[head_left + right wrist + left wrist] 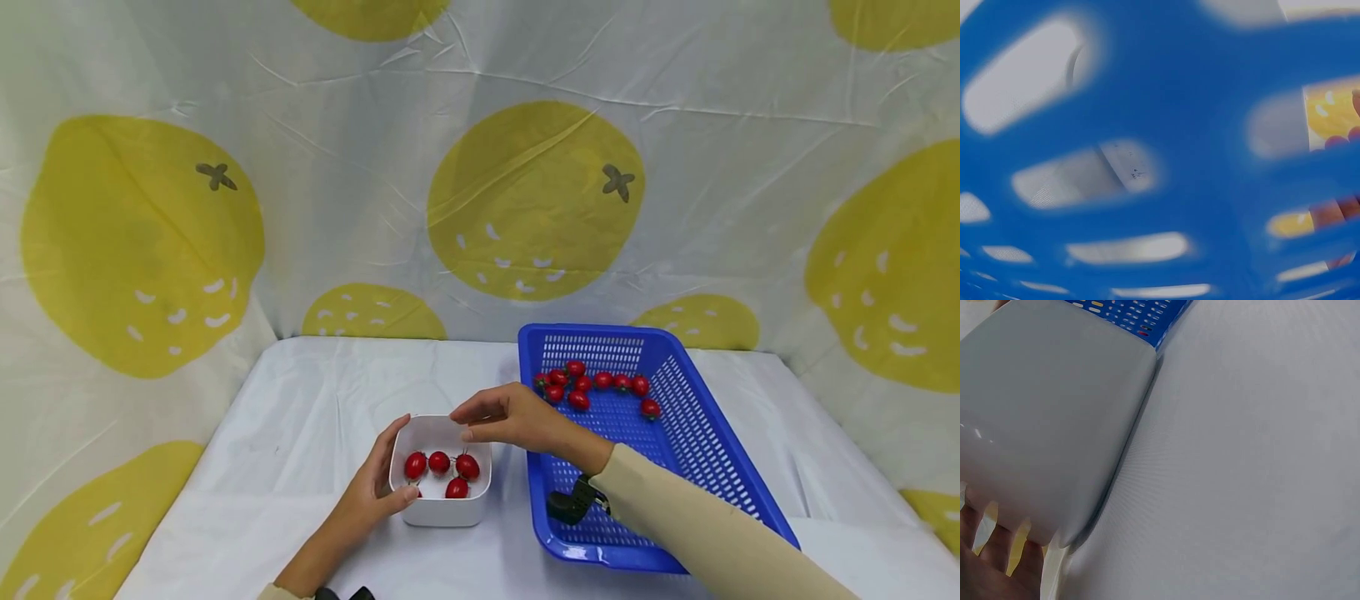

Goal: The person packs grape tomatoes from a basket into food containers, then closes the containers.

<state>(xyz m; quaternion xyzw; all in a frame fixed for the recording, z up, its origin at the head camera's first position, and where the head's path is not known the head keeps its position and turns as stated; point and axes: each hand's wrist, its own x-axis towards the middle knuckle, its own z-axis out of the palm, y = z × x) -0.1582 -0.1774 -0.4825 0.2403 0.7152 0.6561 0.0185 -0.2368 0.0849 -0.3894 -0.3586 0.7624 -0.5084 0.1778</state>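
A white square container (pixel 442 510) stands on the table with several red cherry tomatoes (pixel 438 462) inside. My left hand (pixel 371 483) holds it from the left, thumb at the near rim and fingers along the side wall. In the left wrist view the container's wall (pixel 1054 406) fills the upper left, with the fingers against it. Over the container's far right corner hovers my right hand (pixel 513 419), thumb and fingers apart and nothing showing between them. Blue plastic (pixel 1179 94) with slots covers most of the right wrist view and largely hides that hand.
A blue slotted basket (pixel 716 433) stands to the right, under my right forearm. Several more cherry tomatoes (pixel 577 400) lie toward its far end. White cloth (pixel 315 417) covers the table, and a lemon-print curtain (pixel 345 208) hangs behind.
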